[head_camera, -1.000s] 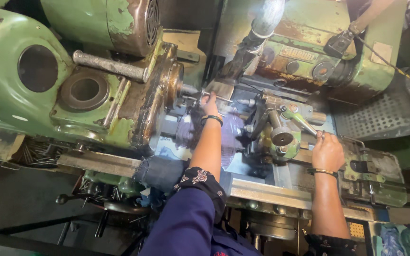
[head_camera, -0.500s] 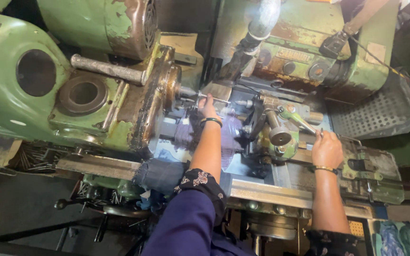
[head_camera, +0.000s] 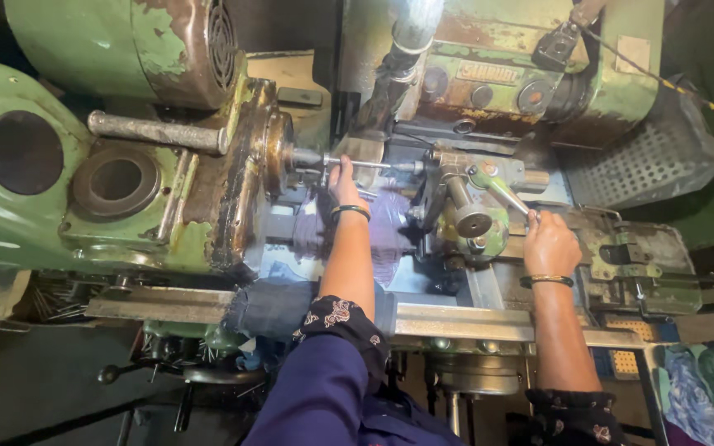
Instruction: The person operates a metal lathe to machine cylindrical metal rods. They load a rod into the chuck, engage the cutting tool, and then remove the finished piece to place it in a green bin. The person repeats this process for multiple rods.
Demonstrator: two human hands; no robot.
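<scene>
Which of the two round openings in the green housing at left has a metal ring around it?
The smaller opening, nearer the left hand: a grey metal ring rims it. The larger one, farther left, is a bare dark hole in green casting.

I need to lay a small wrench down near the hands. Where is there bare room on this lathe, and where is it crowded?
The flat steel rail along the front edge, between the two forearms, is bare. So is the bed patch beside it. It is crowded around the left hand at the thin rod, and around the right hand on the lever.

Left hand [head_camera: 344,177] fingertips behind thin rod [head_camera: 373,164]
</scene>
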